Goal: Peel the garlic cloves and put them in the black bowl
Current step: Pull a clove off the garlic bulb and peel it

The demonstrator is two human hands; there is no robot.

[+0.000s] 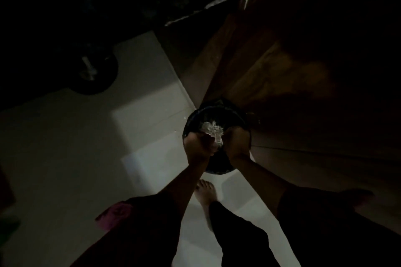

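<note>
Black bowl (217,107), round and dark-walled, was recorded in the head view just right of centre, beside the lower edge of a brown wooden cabinet (271,71). Lighting was very poor. Whether the bowl stood on the floor or was held above it could not be told.

A pale heap of white papery material (211,130) lay inside the bowl, toward its near side. It resembled garlic skins. No separate clove could be made out in the dim picture.

The left hand (196,145) was at the near left rim of the bowl and the right hand (235,143) at the near right rim, with the white material between them. The fingers of both hands appeared curled inward. Whether they gripped the rim, pinched the white material or held nothing could not be told, as the fingertips were lost in shadow. Both forearms were bare and reached forward from the lower edge of the frame.

A pale tiled floor (86,158) filled the left and centre. One bare foot (206,193) stood on it just below the bowl, under a dark trouser leg. A dark round object (95,75) sat on the floor at upper left, well apart from the bowl. A pink cloth (117,212) showed at lower left.
</note>
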